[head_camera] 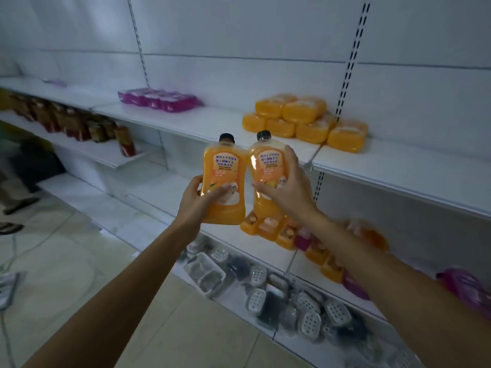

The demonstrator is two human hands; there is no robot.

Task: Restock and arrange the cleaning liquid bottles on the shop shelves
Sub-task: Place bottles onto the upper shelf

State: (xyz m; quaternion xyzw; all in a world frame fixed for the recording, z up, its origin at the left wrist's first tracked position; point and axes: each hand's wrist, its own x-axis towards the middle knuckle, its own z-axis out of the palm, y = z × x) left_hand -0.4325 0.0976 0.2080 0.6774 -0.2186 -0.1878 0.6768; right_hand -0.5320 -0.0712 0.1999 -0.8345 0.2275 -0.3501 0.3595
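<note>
I hold two orange cleaning liquid bottles upright in front of the white shelves. My left hand (198,201) grips the left orange bottle (221,166) round its lower body. My right hand (288,185) grips the right orange bottle (261,166) from its right side. Both bottles have black caps and labels facing me, and they almost touch. They hang in the air in front of the upper shelf (212,123), whose front edge is just behind the caps. A stack of orange bottles (305,118) lies on its side on that shelf to the right.
Purple bottles (159,99) lie on the upper shelf at the left. More orange bottles (268,227) and purple bottles (462,288) sit on a lower shelf under my right arm. Soap dishes (257,274) fill the bottom shelf. Red packets (79,126) stand far left. A person's feet (16,208) are at the left edge.
</note>
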